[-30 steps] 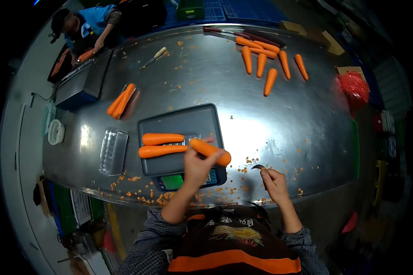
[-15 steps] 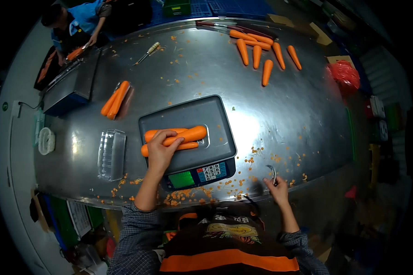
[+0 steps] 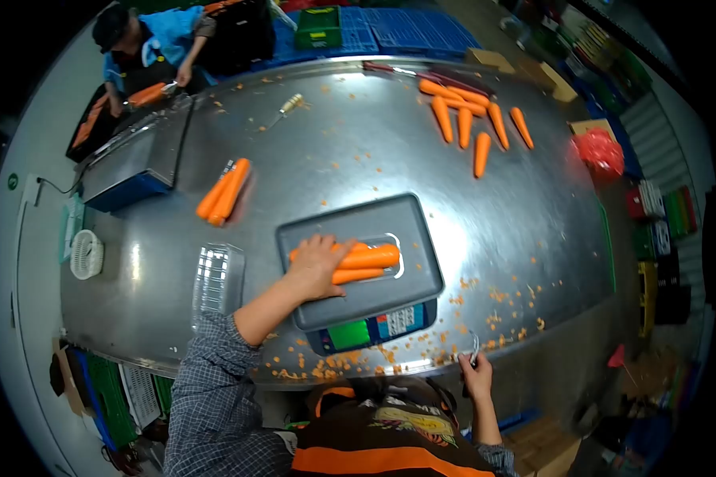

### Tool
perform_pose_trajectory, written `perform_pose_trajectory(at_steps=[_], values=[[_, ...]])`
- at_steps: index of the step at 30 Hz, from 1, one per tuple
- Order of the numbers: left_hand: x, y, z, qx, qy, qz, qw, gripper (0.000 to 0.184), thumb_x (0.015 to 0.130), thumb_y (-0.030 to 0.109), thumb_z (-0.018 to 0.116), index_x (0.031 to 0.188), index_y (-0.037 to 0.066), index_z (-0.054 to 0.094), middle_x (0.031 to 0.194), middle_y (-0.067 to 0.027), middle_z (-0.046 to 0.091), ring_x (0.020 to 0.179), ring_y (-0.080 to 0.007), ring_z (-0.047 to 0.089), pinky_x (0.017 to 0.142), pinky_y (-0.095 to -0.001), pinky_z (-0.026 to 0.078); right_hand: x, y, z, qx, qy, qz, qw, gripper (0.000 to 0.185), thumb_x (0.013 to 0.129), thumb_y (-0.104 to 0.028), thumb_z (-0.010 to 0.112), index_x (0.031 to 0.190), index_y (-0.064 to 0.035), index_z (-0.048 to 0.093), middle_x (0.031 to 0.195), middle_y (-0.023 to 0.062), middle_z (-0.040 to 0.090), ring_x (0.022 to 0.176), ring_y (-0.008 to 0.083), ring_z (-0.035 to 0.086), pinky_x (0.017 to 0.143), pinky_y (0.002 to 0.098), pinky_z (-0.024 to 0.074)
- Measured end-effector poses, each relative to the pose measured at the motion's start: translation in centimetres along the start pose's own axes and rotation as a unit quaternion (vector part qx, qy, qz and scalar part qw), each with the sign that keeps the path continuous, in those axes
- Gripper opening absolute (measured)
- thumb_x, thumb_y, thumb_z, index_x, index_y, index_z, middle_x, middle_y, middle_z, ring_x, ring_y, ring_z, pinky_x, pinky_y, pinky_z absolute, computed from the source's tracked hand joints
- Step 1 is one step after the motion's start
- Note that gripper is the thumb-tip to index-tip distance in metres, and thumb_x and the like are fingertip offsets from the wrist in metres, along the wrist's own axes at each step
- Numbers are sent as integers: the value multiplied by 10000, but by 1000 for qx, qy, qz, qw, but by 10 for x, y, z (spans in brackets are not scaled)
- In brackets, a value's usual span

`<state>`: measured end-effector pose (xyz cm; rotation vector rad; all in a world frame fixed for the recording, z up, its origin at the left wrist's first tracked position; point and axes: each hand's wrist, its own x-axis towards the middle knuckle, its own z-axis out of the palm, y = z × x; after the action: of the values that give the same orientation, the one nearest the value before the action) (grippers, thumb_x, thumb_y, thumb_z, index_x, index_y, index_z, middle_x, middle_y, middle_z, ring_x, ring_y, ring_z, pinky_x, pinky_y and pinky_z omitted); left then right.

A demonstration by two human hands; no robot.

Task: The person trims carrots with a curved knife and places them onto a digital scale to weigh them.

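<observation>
My left hand (image 3: pixel 317 266) lies over several carrots (image 3: pixel 374 256) on the grey pan (image 3: pixel 358 306) of a digital scale (image 3: pixel 350 335), its fingers curled across their left ends. A clear plastic tray edge (image 3: pixel 400 256) shows beyond the carrots' right ends. At the table's front edge my right hand (image 3: pixel 477 375) is closed around a small tool with a curved shiny metal head (image 3: pixel 475 345); its handle is mostly hidden in the fingers.
A clear tray (image 3: pixel 219 278) lies left of the scale, below a pack of carrots (image 3: pixel 224 192). Loose carrots (image 3: pixel 465 126) and a wooden-handled tool (image 3: pixel 285 109) lie farther back. Peel scraps (image 3: pixel 326 369) litter the front edge. A co-worker (image 3: pixel 155 48) handles carrots at the far left.
My left hand has shifted from gripping the top carrot to spreading over the group's left ends. My right hand stays near the front edge with the tool. The whole view has shifted.
</observation>
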<state>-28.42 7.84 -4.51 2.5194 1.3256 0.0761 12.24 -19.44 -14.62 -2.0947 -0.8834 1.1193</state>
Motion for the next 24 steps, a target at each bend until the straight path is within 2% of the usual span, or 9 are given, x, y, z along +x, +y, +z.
perform_pose_trajectory(at_steps=[4, 6, 7, 12, 15, 16, 18, 21, 24], values=[[9, -16, -8, -112, -20, -4, 994, 785, 696, 288, 780, 1427, 148, 530, 1128, -159, 562, 1113, -360, 526, 966, -472, 416, -5, 1, 8, -18, 19, -7, 1000, 273, 871, -266, 767, 824, -28, 642, 660, 36, 639, 572, 109, 568, 541, 300, 446], [15, -39, -7, -191, 9, -23, 981, 755, 660, 352, 806, 1357, 148, 598, 1117, -189, 602, 1049, -396, 575, 933, -471, 469, -5, 14, 8, -65, 27, 10, 997, 345, 851, -351, 781, 839, -27, 665, 676, 78, 651, 610, 152, 592, 594, 334, 477], [17, -44, -17, -253, 27, -37, 966, 762, 649, 345, 827, 1341, 114, 606, 1161, -205, 611, 1068, -399, 583, 962, -457, 470, -8, 8, 8, -83, 31, -9, 996, 302, 872, -317, 785, 846, -49, 650, 650, 17, 612, 547, 92, 568, 525, 281, 459], [36, -115, -53, -348, 169, -130, 913, 842, 666, 307, 854, 1373, 2, 513, 1203, -214, 617, 1122, -363, 606, 986, -430, 476, -15, 2, 6, -82, 45, 78, 993, 367, 864, -399, 784, 862, -49, 676, 637, 10, 601, 553, 100, 547, 527, 297, 449], [57, -166, -47, -405, 147, -207, 878, 877, 695, 239, 834, 1444, 14, 438, 1212, -173, 614, 1151, -301, 611, 978, -390, 495, -15, 7, 7, -82, 52, 86, 992, 379, 863, -412, 782, 850, -50, 671, 637, 8, 603, 554, 101, 549, 531, 300, 450], [62, -197, -24, -404, 141, -197, 882, 877, 695, 239, 834, 1444, 14, 438, 1212, -173, 614, 1151, -301, 611, 978, -390, 495, -15, 7, 10, -75, 60, 92, 991, 379, 863, -412, 782, 850, -50, 671, 637, 8, 603, 554, 101, 549, 531, 300, 450], [67, -254, 43, -188, 179, -243, 935, 876, 682, 244, 831, 1431, 3, 446, 1256, -214, 609, 1186, -350, 601, 980, -410, 500, -15, 5, 12, -69, 64, 90, 991, 395, 866, -434, 773, 839, -55, 668, 639, 15, 610, 561, 107, 563, 539, 305, 454], [67, -252, 70, -236, 131, -279, 921, 731, 642, 205, 812, 1301, 20, 556, 1150, -190, 654, 1059, -385, 639, 948, -422, 503, -22, -6, 11, -88, 66, 93, 990, 403, 870, -449, 763, 837, -60, 665, 638, 23, 613, 567, 114, 574, 543, 305, 458], [63, -258, 91, -100, 157, -371, 910, 659, 662, 202, 834, 1249, 15, 600, 1139, -172, 664, 1066, -382, 636, 937, -432, 501, -33, -22, 12, -79, 64, 131, 986, 419, 865, -469, 750, 858, -55, 680, 686, 63, 641, 626, 155, 610, 609, 329, 489]])
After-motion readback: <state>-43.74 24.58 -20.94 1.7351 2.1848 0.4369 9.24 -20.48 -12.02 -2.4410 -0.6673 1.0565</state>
